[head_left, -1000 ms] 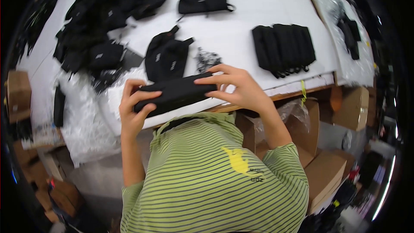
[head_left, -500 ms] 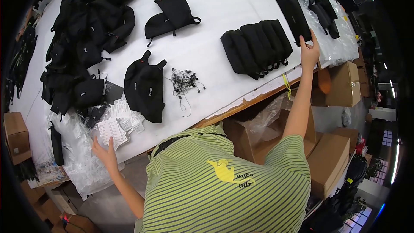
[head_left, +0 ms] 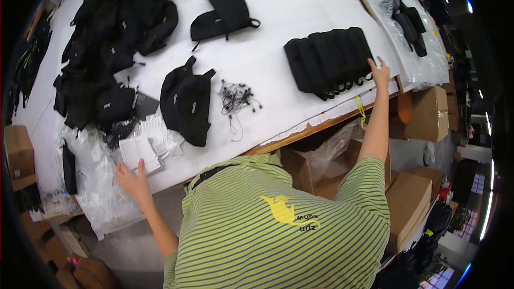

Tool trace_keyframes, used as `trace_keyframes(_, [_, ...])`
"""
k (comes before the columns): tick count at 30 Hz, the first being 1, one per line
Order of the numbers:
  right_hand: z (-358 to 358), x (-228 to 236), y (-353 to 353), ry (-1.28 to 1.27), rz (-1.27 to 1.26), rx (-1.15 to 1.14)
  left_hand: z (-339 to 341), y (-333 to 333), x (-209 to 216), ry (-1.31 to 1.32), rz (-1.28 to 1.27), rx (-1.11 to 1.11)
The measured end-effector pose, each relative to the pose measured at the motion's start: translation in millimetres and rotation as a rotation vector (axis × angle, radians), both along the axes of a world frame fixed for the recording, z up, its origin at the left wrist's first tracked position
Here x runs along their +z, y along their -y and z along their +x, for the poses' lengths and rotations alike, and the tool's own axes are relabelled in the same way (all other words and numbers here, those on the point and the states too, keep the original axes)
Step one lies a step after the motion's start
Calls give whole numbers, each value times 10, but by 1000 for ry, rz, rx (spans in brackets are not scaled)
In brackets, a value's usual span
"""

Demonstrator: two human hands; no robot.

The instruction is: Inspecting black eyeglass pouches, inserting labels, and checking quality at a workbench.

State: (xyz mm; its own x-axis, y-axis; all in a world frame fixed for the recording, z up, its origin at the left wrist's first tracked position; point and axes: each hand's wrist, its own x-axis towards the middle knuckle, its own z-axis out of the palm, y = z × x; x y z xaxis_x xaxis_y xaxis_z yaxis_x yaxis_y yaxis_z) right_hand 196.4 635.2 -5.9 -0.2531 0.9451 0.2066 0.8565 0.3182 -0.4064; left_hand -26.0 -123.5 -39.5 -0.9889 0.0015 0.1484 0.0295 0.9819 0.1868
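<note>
A row of several black fabric pouches [head_left: 327, 61], packed side by side, lies on the white table to the right. At the row's right end is my right hand [head_left: 380, 74], thumb and fingers apart, its fingertips close against the last pouch; whether they touch it I cannot tell. My left hand [head_left: 135, 183] is at the table's front edge, fingers spread, beside a stack of white printed cards [head_left: 138, 152]; the thumb overlaps the stack's near edge. Between the hands lie a black bag [head_left: 187, 104] and a tangle of thin black cords [head_left: 235, 98].
A big heap of black bags [head_left: 115, 37] covers the left of the table. Another black bag [head_left: 225, 16] lies farther back. Clear plastic [head_left: 101, 187] hangs over the left front edge. Cardboard boxes [head_left: 409, 208] stand below at the right, and plastic sheeting [head_left: 428, 64] covers the right side.
The black pouch held in my right hand has come down to the row's right end, and the fingers have loosened. My left hand has moved slightly nearer the cards.
</note>
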Motion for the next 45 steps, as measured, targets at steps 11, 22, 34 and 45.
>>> trace_keyframes(11, [-1128, 154, 2819, -54, -359, 977, -38, 10, 262, 165, 787, 114])
trace_keyframes(22, [-991, -188, 3964, 193, -386, 1377, 197, -445, 605, 221, 1121, 185])
trace_keyframes(34, [-1255, 543, 4132, -617, -1105, 1068, 490, -1348, 857, 152, 1090, -377])
trace_keyframes(45, [-1324, 751, 4443, -606, -758, 1087, 509, -1517, 1030, 220, 1115, -417])
